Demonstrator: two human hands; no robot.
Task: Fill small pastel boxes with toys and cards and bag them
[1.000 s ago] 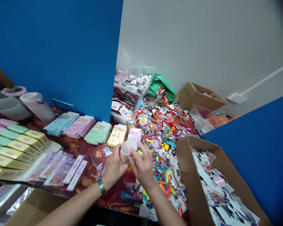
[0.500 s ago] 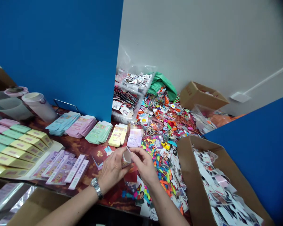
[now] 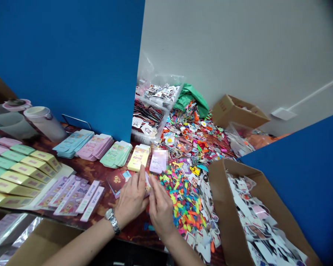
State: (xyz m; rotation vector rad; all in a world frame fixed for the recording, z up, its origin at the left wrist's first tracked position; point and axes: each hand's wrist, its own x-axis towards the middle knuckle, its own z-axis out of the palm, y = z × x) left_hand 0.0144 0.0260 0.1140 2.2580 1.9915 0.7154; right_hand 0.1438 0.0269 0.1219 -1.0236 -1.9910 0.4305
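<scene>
Between my two hands is a small purple carton (image 3: 147,181), mostly hidden by the fingers. My left hand (image 3: 131,195), with a metal watch on its wrist, grips the carton from the left, its index finger stretched along the top. My right hand (image 3: 161,207) pinches the carton's right side with bent fingers. Just beyond them lie a stack of yellow flat cartons (image 3: 138,157) and a few purple flat cartons (image 3: 158,162). Left of my left hand, dark red cards (image 3: 117,180) lie on the patterned table (image 3: 100,218).
Filled purple boxes (image 3: 74,197) and rows of yellow boxes (image 3: 13,186) stand at left. Green (image 3: 116,153), pink (image 3: 94,147) and blue (image 3: 73,143) flat stacks line the back. Colourful small trinkets (image 3: 185,207) spread rightward, beside a cardboard box (image 3: 224,207) of cutouts.
The carton's open end, facing me before, has turned out of sight. My right hand has shifted left and down, and my left index finger now lies straighter over the carton.
</scene>
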